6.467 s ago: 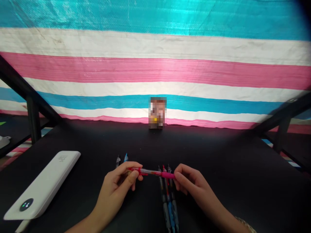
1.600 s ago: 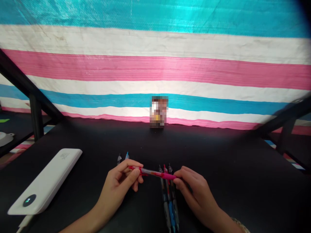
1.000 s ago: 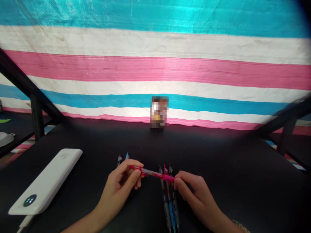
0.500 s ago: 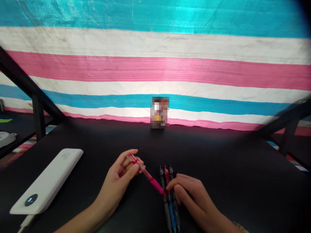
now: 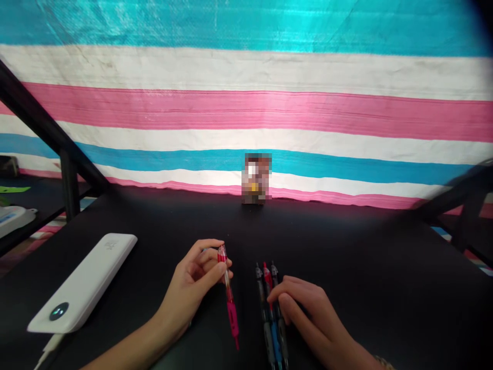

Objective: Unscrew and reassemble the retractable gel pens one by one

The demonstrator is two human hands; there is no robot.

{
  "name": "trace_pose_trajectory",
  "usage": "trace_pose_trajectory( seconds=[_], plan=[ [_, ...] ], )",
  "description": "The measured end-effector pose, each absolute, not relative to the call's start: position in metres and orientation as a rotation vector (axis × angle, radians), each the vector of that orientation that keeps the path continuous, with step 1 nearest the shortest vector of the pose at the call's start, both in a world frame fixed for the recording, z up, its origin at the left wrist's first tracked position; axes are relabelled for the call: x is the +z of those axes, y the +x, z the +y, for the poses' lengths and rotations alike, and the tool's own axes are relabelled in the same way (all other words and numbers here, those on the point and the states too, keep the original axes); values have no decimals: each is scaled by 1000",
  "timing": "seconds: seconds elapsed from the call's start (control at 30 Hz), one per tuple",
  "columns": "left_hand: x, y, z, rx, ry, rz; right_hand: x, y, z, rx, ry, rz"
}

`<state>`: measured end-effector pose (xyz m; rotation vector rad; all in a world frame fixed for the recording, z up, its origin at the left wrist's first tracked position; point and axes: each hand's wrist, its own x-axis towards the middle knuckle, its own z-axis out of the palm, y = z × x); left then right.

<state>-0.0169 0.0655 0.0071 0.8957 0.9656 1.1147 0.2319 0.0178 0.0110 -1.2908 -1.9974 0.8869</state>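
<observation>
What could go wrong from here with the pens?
The pink pen could slip or swing, since the left hand holds it only near its upper end. The right hand is right at the row of three pens, so a small movement might knock them out of line.

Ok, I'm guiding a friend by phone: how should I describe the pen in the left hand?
Over the black table, right of the white device, is the left hand. Its fingers hold the pen, set apart by its pink grip: the three pens nearby have grey or blue.
</observation>
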Motion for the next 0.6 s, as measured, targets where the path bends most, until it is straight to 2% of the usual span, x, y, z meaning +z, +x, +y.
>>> trace_pose_trajectory(
  seconds=[0.6],
  plan=[
    [4,-19,65,1065,987,887,10,233,18,811,-1269,-2036]
  ],
)
